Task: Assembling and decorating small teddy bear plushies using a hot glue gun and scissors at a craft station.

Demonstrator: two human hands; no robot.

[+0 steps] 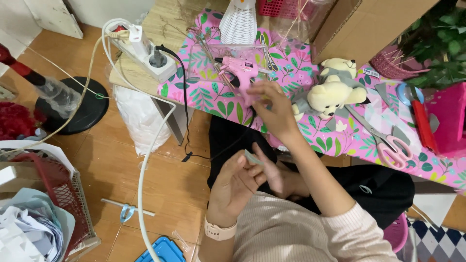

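Both hands are busy: right hand [274, 109] grips glue gun [242, 77] at table edge [194, 104], left hand [238, 187] pinches grey scrap [253, 157].

cream ribbed sleeves [340, 228], pale pink wristwatch [219, 231], black trousers [388, 187].

light: bright, even, indoor | shadows: soft | blur: slight on moving hands | edges: wide-angle bending

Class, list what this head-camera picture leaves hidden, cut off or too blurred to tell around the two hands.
1. Pink glue gun: grip hidden behind the right hand, which is motion-blurred.
2. Small pale strip in the left hand: too small to tell its material.
3. Pink-handled scissors: blade tips hidden under the cream teddy bear.
4. Cardboard box: cut off by the top edge.
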